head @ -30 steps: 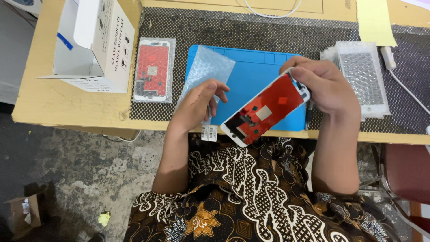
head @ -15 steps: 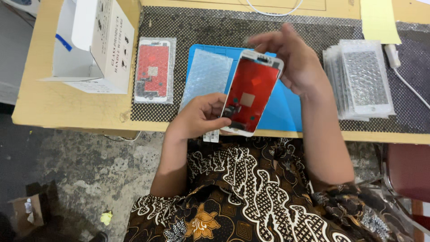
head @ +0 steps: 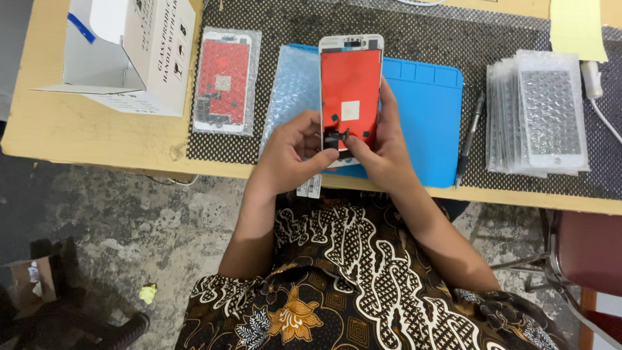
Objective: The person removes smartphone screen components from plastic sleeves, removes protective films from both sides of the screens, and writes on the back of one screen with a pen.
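The phone screen panel (head: pixel 350 97) is now standing upright in the view, red backing toward the camera, held just above the blue work mat (head: pixel 424 123). Half a second ago it was tilted and gripped high by the right hand; a second ago it was lying diagonally. Both hands are now meeting at its lower end, so the work is, by judgement, moving from turning the part to handling the small black flex tab at its lower end.

The left hand (head: pixel 288 159) is closing narrowly on the lower left edge, thumb and forefinger pinching near the tab. The right hand (head: pixel 382 152) is cupping the right edge and bottom, fingers wrapped behind.

The bubble-wrap sleeve (head: pixel 295 91) is lying flat on the mat, partly under the panel. A second wrapped panel (head: pixel 223 81) is resting to the left, beside a white carton (head: pixel 139 55). A stack of wrapped panels (head: pixel 541 113) is sitting to the right, with a dark pen-like tool (head: pixel 470 136) between it and the mat.

The panel's lower edge is being hidden by the fingers; the tab's exact state cannot be made out. The carton and stack are partly cut off or blurred.
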